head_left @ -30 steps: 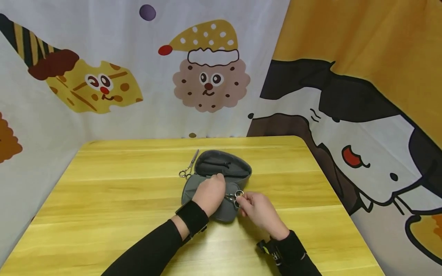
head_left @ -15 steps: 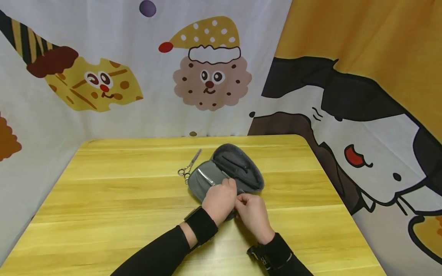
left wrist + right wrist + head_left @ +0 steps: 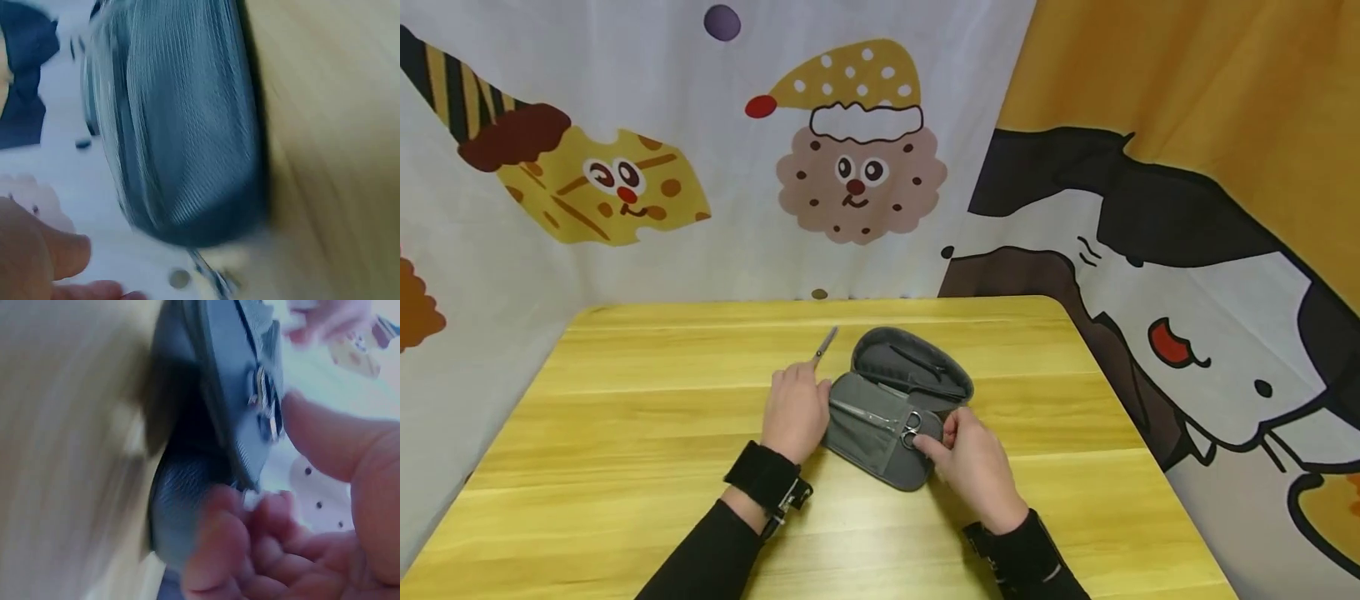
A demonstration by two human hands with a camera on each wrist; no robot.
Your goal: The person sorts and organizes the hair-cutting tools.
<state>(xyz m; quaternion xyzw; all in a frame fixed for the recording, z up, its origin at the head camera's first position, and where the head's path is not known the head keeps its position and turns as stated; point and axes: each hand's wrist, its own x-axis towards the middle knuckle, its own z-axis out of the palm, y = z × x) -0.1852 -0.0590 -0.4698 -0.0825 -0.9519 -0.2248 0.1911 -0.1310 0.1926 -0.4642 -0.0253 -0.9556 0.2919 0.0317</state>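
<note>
An unfolded grey zip case (image 3: 868, 442) sits mid-table. Scissors (image 3: 912, 422) lie on its front panel under a strap, ring handles toward the right and long silver blades toward the left. My right hand (image 3: 973, 458) holds the case's right edge, with the thumb at the lower ring and the fingers (image 3: 215, 550) curled at the panel's corner in the right wrist view. Left of the case, my left hand (image 3: 795, 412) is over a second pair of scissors (image 3: 824, 346); only the blades show past it. In the left wrist view, its thumb (image 3: 65, 253) and fingers are apart.
The case's raised back half (image 3: 910, 358) has a dark inner pocket with a slim black strip. All of this is on a yellow wooden table (image 3: 647, 467). A printed cartoon curtain (image 3: 700, 267) hangs behind the table's far edge.
The left hand has left the case and moved left to the loose scissors. The right hand has come off gripping the ring handles, which now lie on the panel. The case has turned and shifted right.
</note>
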